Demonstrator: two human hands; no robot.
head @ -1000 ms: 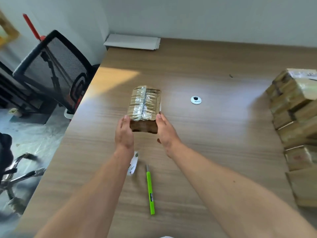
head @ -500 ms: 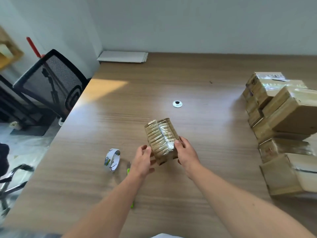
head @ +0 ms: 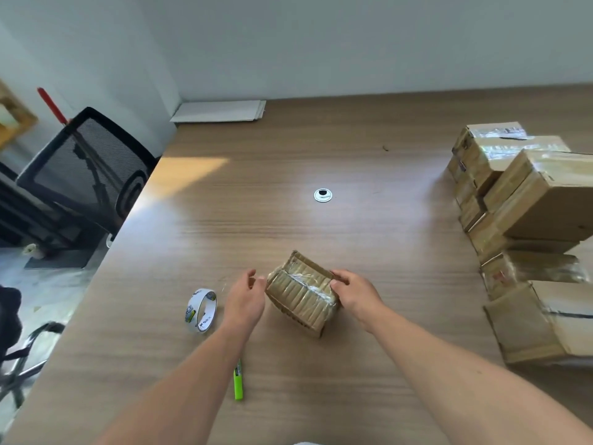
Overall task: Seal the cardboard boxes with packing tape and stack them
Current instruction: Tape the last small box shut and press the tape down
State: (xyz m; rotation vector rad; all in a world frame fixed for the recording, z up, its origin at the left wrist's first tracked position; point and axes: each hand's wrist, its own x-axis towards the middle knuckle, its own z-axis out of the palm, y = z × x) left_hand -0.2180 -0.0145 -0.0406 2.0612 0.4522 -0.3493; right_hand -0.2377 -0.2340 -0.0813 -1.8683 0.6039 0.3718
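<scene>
A small cardboard box (head: 300, 293) wrapped in shiny clear tape lies skewed on the wooden table (head: 288, 175) in front of me. My right hand (head: 354, 295) grips its right end, thumb on top. My left hand (head: 245, 298) hovers just off the box's left end, fingers relaxed and holding nothing. A roll of packing tape (head: 201, 310) stands on edge left of my left hand. A stack of taped cardboard boxes (head: 529, 203) is piled at the table's right side.
A green utility knife (head: 238, 380) lies on the table under my left forearm. A round cable grommet (head: 322, 195) sits mid-table. Flat white sheets (head: 221, 110) lie at the back left corner. A black mesh chair (head: 86, 175) stands off the table's left edge.
The box was drawn toward me and turned clockwise. My left hand has come off its left end; my right hand keeps hold. The view shifted, showing more of the stack.
</scene>
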